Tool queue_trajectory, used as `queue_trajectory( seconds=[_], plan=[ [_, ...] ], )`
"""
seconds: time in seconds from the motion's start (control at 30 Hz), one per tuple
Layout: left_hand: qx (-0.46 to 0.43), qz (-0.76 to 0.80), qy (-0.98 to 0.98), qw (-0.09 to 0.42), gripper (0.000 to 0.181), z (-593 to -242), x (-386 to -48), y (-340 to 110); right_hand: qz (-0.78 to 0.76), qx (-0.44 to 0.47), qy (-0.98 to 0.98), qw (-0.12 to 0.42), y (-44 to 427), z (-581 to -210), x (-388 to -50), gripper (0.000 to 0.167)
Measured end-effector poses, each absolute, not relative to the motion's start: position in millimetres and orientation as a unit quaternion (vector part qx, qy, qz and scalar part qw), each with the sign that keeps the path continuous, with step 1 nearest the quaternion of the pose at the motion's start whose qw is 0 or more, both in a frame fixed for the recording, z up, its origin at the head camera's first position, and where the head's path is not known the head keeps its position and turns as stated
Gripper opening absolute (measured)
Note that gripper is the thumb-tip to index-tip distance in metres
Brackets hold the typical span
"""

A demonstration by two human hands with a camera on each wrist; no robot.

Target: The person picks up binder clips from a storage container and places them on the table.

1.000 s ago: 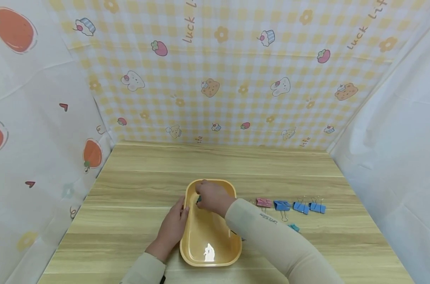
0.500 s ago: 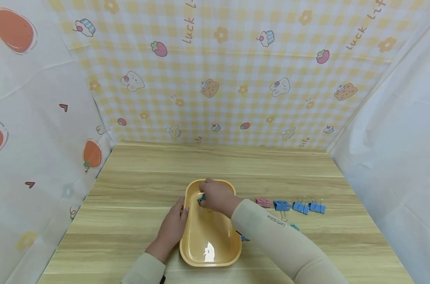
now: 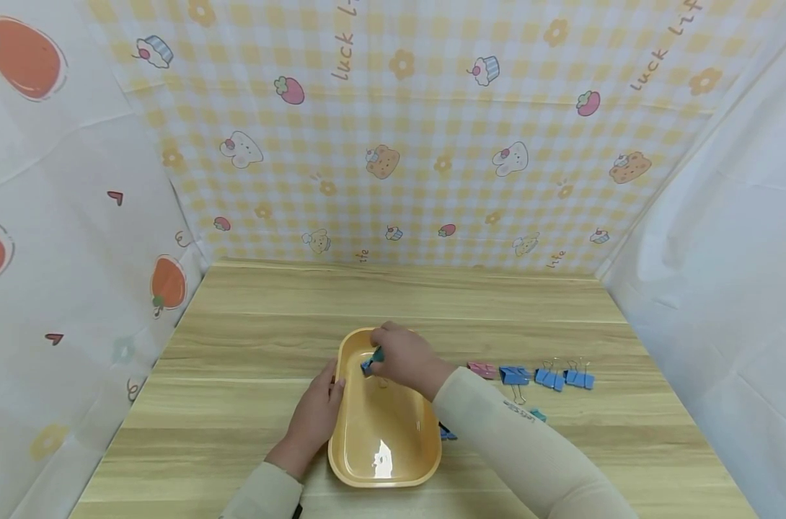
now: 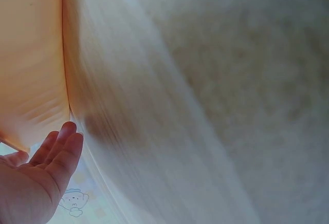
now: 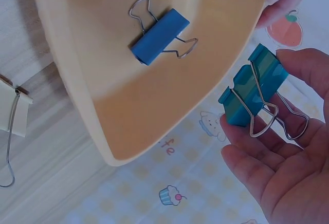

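Observation:
A yellow tray [image 3: 386,472] stands on the table. My left hand [image 3: 317,409] rests against its left side, thumb at the rim; in the left wrist view the fingers [image 4: 66,154] look nearly straight. Over the tray's far part, my right hand [image 3: 407,357] pinches a teal binder clip [image 5: 257,85] between thumb and fingertips, the clip's wire handles toward the palm. Inside the tray lies a blue binder clip [image 5: 160,36], both handles spread out; in the head view this blue clip [image 3: 367,367] shows partly just left of the right hand.
Right of the tray sit a pink binder clip [image 3: 481,370] and several blue ones [image 3: 515,375]. A teal clip [image 3: 538,414] and a blue clip [image 3: 448,433] lie nearer, partly behind the right sleeve. Patterned cloth [image 3: 419,194] hangs behind the table.
My right hand has moved a little right and up, holding the teal binder clip. More of the blue clip in the tray now shows. The left hand and tray have stayed put.

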State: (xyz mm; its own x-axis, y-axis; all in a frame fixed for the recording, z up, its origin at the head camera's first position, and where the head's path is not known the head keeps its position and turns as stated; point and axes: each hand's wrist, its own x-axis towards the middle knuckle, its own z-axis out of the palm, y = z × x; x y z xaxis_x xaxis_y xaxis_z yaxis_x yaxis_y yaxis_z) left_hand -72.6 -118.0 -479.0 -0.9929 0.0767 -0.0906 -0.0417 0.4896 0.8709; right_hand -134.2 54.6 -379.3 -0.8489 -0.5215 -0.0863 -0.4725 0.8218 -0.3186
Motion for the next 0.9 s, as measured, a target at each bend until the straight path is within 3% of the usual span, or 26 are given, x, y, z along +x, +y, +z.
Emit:
queue_trajectory(
  seconds=[0.9],
  plan=[
    [0.002,0.476,0.879,0.029,0.051,-477,-71,-115,-0.194,-0.264,0.944,0.034,77,-375,-128,0.033]
  ],
)
